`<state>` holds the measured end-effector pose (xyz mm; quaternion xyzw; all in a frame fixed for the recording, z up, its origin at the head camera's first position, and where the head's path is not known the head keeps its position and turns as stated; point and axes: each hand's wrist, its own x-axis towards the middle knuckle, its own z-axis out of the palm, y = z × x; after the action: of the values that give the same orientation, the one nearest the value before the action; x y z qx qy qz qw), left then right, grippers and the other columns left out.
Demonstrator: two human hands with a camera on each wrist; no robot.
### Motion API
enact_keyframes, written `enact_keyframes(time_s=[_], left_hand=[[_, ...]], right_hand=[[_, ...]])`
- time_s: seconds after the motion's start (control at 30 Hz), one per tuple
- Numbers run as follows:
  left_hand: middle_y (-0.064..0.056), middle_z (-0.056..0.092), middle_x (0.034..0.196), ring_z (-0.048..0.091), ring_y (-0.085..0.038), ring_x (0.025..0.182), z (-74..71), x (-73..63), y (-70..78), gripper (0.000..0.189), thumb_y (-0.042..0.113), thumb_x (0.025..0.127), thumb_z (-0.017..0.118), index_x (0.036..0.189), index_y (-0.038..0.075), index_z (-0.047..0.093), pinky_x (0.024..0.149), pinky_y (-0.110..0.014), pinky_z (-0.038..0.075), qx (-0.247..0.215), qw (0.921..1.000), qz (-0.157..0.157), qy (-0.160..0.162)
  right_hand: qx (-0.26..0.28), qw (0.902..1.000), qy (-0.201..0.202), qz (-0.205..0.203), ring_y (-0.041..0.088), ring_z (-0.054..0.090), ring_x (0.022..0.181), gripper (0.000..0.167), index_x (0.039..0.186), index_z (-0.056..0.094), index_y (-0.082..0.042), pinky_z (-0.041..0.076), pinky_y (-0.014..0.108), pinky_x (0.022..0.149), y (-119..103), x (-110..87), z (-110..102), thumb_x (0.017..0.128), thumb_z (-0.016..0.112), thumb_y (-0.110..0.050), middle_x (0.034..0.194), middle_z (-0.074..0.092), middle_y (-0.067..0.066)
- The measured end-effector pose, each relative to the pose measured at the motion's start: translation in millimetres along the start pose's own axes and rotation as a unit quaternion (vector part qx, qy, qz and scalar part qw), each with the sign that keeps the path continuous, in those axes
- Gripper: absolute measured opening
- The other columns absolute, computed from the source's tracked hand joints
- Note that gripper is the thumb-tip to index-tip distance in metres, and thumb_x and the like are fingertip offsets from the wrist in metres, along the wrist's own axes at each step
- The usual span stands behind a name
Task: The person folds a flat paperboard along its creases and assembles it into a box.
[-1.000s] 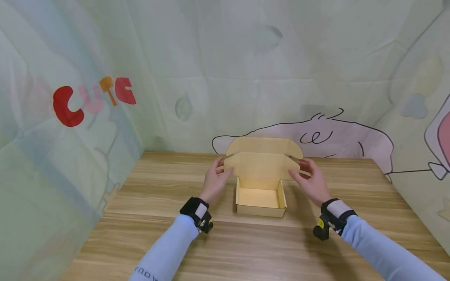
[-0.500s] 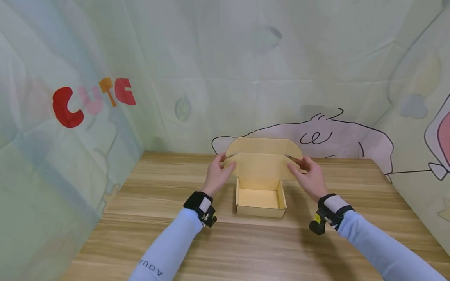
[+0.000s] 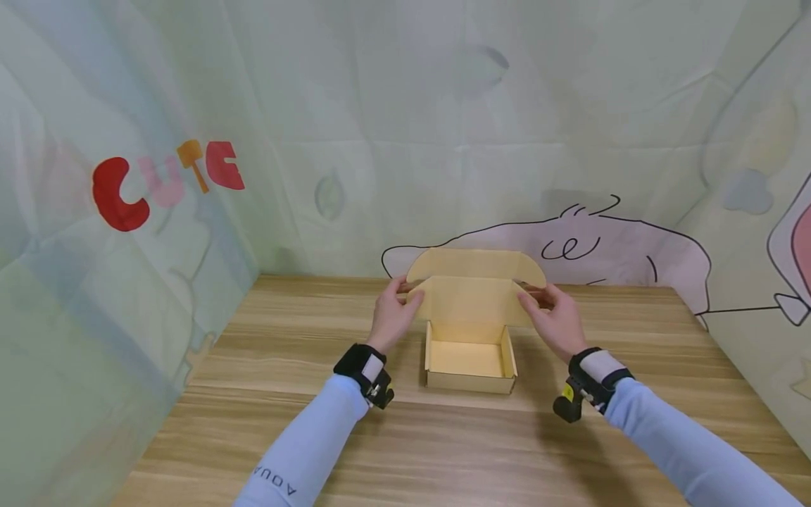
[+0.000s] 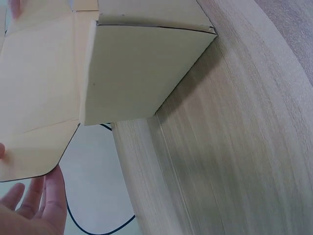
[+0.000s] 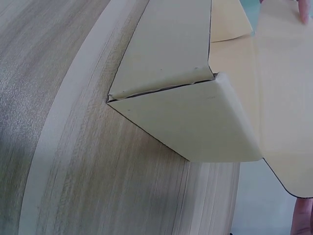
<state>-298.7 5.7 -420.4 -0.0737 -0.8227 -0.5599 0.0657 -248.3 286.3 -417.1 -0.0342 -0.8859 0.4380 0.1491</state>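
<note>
A small tan cardboard box (image 3: 470,358) stands on the wooden table with its lid (image 3: 472,299) raised at the back; I see nothing inside. Side flaps spread from the lid, and a curved front flap (image 3: 475,264) rises above it. My left hand (image 3: 391,317) pinches the left side flap, thumb in front and fingers behind. On the other side, my right hand (image 3: 557,320) holds the right side flap the same way. In the left wrist view the fingers (image 4: 54,200) lie behind the flap edge. Most of the right hand is out of the right wrist view.
The wooden table (image 3: 285,338) runs back to a printed cloth wall (image 3: 355,141) close behind the lid. Another cloth side (image 3: 82,317) with coloured letters borders the left. A black strap with a small camera (image 3: 367,373) is on each wrist.
Both hands have shifted slightly inward, their thumbs pressing closer on the side flaps, which bend in a little. The box body has stayed in place.
</note>
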Motion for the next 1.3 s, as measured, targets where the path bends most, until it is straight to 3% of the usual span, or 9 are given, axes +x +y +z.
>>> enact_keyframes(time_s=[0.17, 0.43, 0.57, 0.73, 1.0, 1.3], left_hand=[[-0.019, 0.067, 0.128, 0.069, -0.036, 0.107, 4.0, -0.5, 0.9, 0.045, 0.023, 0.097, 0.064, 0.136, 0.001, 0.055, 0.087, -0.043, 0.058, -0.011, 0.9999, 0.0, -0.007], [-0.016, 0.066, 0.129, 0.068, -0.032, 0.112, 10.3, -5.6, 9.0, 0.049, 0.029, 0.098, 0.062, 0.142, 0.007, 0.053, 0.09, -0.039, 0.057, -0.034, 0.9982, -0.041, -0.028], [-0.018, 0.067, 0.131, 0.068, -0.033, 0.113, 13.5, -7.4, 11.2, 0.05, 0.03, 0.098, 0.063, 0.141, 0.006, 0.054, 0.092, -0.04, 0.058, -0.049, 0.997, -0.043, -0.043], [-0.02, 0.067, 0.129, 0.07, -0.032, 0.108, 15.5, -7.7, 10.3, 0.049, 0.032, 0.099, 0.062, 0.139, 0.005, 0.057, 0.082, -0.035, 0.061, -0.078, 0.9943, -0.041, -0.059], [-0.019, 0.066, 0.126, 0.066, -0.029, 0.104, 13.3, -10.1, 7.2, 0.045, 0.035, 0.102, 0.058, 0.136, 0.005, 0.059, 0.083, -0.036, 0.062, -0.107, 0.9901, -0.052, -0.075], [-0.019, 0.064, 0.127, 0.067, -0.032, 0.109, 13.4, -15.5, 0.7, 0.044, 0.034, 0.102, 0.058, 0.136, 0.006, 0.06, 0.086, -0.039, 0.062, -0.106, 0.9904, -0.035, -0.082]], right_hand=[[0.005, 0.9999, -0.006, 0.011, 0.032, 0.062, 0.108, 0.051, 0.133, 0.059, 0.001, 0.042, 0.009, 0.075, -3, 0.6, 3, 0.104, 0.053, -0.04, 0.123, 0.066, 0.025], [0.018, 0.9988, -0.037, 0.026, 0.034, 0.06, 0.114, 0.054, 0.139, 0.054, 0.001, 0.044, 0.011, 0.075, -11, 0.4, 7, 0.104, 0.052, -0.039, 0.129, 0.064, 0.027], [0.045, 0.9964, -0.062, 0.037, 0.036, 0.058, 0.119, 0.058, 0.143, 0.05, 0.001, 0.051, 0.011, 0.075, -15, -1.0, 9, 0.104, 0.051, -0.041, 0.135, 0.059, 0.027], [0.093, 0.9907, -0.084, 0.053, 0.039, 0.054, 0.129, 0.065, 0.148, 0.045, 0.001, 0.057, 0.014, 0.079, -15, -1.8, 8, 0.105, 0.047, -0.047, 0.146, 0.05, 0.026], [0.102, 0.9892, -0.09, 0.054, 0.041, 0.053, 0.129, 0.066, 0.149, 0.043, 0.002, 0.057, 0.014, 0.079, -13, -2.8, 8, 0.104, 0.048, -0.046, 0.146, 0.049, 0.027], [0.106, 0.9909, -0.076, 0.034, 0.037, 0.056, 0.122, 0.063, 0.146, 0.045, 0.006, 0.056, 0.012, 0.076, -10, -7.3, 11, 0.104, 0.052, -0.04, 0.142, 0.053, 0.028]])
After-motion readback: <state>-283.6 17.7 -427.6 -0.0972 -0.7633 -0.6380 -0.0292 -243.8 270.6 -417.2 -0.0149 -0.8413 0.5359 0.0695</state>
